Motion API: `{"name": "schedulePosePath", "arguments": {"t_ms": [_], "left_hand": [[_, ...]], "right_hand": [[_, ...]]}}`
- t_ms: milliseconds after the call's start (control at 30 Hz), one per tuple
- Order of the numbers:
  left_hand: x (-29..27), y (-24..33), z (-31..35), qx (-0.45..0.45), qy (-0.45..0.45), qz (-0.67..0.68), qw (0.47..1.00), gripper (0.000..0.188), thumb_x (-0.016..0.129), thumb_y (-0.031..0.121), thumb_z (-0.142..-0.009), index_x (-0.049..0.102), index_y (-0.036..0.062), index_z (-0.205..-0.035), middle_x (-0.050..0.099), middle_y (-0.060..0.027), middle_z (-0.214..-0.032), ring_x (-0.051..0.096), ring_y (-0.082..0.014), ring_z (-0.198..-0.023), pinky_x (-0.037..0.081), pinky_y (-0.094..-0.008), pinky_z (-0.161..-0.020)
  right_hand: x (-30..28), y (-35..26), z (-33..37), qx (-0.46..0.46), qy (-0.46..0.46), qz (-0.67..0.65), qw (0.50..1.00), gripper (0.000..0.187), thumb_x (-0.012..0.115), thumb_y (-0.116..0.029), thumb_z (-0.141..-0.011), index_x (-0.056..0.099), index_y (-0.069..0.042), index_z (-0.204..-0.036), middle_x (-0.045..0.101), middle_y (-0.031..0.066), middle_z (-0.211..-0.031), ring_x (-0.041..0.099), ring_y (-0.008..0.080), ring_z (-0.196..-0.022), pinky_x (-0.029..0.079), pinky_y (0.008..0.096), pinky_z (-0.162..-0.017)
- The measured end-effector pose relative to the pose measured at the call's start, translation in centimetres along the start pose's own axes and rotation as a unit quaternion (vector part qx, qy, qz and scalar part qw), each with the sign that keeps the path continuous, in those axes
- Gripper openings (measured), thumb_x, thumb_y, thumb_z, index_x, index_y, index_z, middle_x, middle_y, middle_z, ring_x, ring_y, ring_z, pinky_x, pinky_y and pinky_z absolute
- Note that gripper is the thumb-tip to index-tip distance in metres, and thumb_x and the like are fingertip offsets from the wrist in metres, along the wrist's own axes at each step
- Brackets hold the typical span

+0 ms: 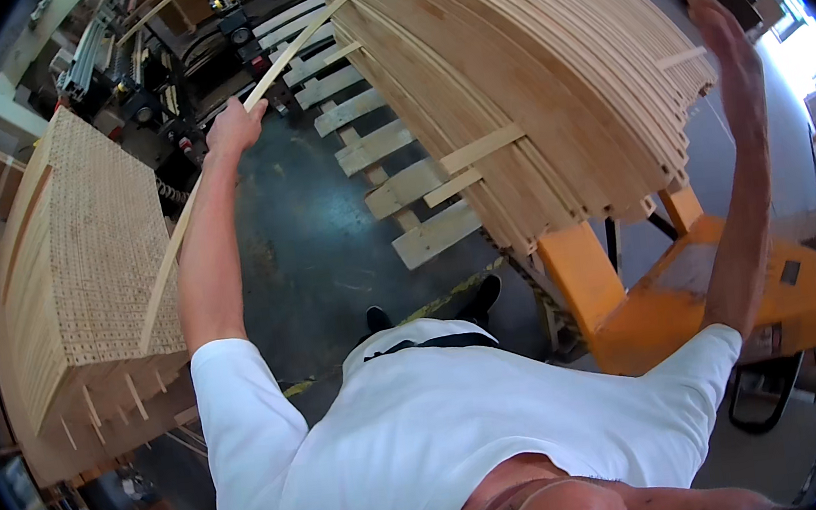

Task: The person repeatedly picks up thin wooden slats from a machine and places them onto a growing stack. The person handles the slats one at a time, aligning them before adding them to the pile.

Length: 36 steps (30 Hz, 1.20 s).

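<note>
My left hand (234, 126) is closed around a long, thin wooden strip (299, 49). One end of the strip reaches the large stack of pale wooden boards (548, 68). Its other end slants back past my left forearm, in front of a second wood stack (110, 249) at the left. My right hand (715, 18) is raised beside the far right edge of the large stack, its fingers loosely stretched and nothing visible in them. Short wooden slats (483, 149) stick out from between the boards.
Beneath the large stack lies a slatted wooden pallet (374, 148). An orange lifting truck (675, 300) stands close at its near right end. Dark machinery (236, 23) is at the far left. Thin strips (135, 397) poke from the left stack's near side.
</note>
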State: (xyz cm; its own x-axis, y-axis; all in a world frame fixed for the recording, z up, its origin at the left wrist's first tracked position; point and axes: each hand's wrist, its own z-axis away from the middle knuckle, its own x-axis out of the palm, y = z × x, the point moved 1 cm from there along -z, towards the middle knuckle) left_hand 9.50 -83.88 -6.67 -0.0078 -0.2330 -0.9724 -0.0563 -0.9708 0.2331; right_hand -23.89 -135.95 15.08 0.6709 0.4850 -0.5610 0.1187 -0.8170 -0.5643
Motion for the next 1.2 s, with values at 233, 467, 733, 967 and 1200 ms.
{"name": "schedulePosePath", "arguments": {"t_ms": [233, 467, 733, 967, 1200], "left_hand": [[-0.2, -2.2, 0.4, 0.139, 0.019, 0.018, 0.990, 0.052, 0.055, 0.057, -0.096, 0.062, 0.0058, -0.105, 0.071, -0.0213, -0.101, 0.068, -0.0406, -0.099, 0.053, -0.0523, -0.082], [-1.6, -2.3, 0.2, 0.158, -0.014, 0.064, 0.985, 0.058, 0.047, 0.057, -0.100, 0.069, 0.0043, -0.105, 0.071, -0.0218, -0.103, 0.068, -0.0392, -0.100, 0.054, -0.0501, -0.085], [-1.3, -3.6, 0.7, 0.147, -0.028, 0.098, 0.984, 0.058, 0.046, 0.056, -0.100, 0.068, 0.0033, -0.099, 0.071, -0.0225, -0.098, 0.066, -0.0425, -0.097, 0.051, -0.0521, -0.082], [-3.5, -4.8, 0.0, 0.157, -0.032, 0.033, 0.987, 0.060, 0.045, 0.058, -0.100, 0.068, 0.0023, -0.103, 0.071, -0.0243, -0.098, 0.068, -0.0409, -0.097, 0.053, -0.0506, -0.084], [-3.7, -4.9, -0.3, 0.158, -0.033, 0.038, 0.986, 0.061, 0.045, 0.056, -0.101, 0.069, 0.0005, -0.102, 0.071, -0.0230, -0.096, 0.068, -0.0408, -0.095, 0.053, -0.0508, -0.082]], "right_hand": [[27.7, -14.8, 2.3, -0.326, -0.209, 0.439, 0.811, 0.041, 0.060, -0.024, -0.094, 0.061, -0.011, -0.133, 0.053, 0.0142, -0.143, 0.041, 0.0327, -0.140, 0.032, 0.0450, -0.116], [42.8, -3.9, -5.8, -0.285, -0.255, 0.518, 0.765, 0.048, 0.045, -0.016, -0.096, 0.050, -0.002, -0.142, 0.039, 0.0165, -0.156, 0.029, 0.0340, -0.148, 0.016, 0.0437, -0.124], [46.1, 1.7, -5.7, -0.297, -0.223, 0.594, 0.713, 0.053, 0.040, -0.016, -0.098, 0.040, 0.002, -0.148, 0.032, 0.0190, -0.160, 0.024, 0.0297, -0.151, 0.014, 0.0415, -0.125], [47.0, 1.6, -5.7, -0.322, -0.204, 0.594, 0.708, 0.053, 0.035, -0.016, -0.099, 0.039, 0.005, -0.148, 0.031, 0.0178, -0.160, 0.024, 0.0298, -0.151, 0.014, 0.0404, -0.125], [47.1, 1.7, -6.4, -0.334, -0.188, 0.596, 0.705, 0.053, 0.036, -0.015, -0.098, 0.040, 0.005, -0.147, 0.034, 0.0186, -0.159, 0.026, 0.0299, -0.150, 0.015, 0.0414, -0.125]]}}
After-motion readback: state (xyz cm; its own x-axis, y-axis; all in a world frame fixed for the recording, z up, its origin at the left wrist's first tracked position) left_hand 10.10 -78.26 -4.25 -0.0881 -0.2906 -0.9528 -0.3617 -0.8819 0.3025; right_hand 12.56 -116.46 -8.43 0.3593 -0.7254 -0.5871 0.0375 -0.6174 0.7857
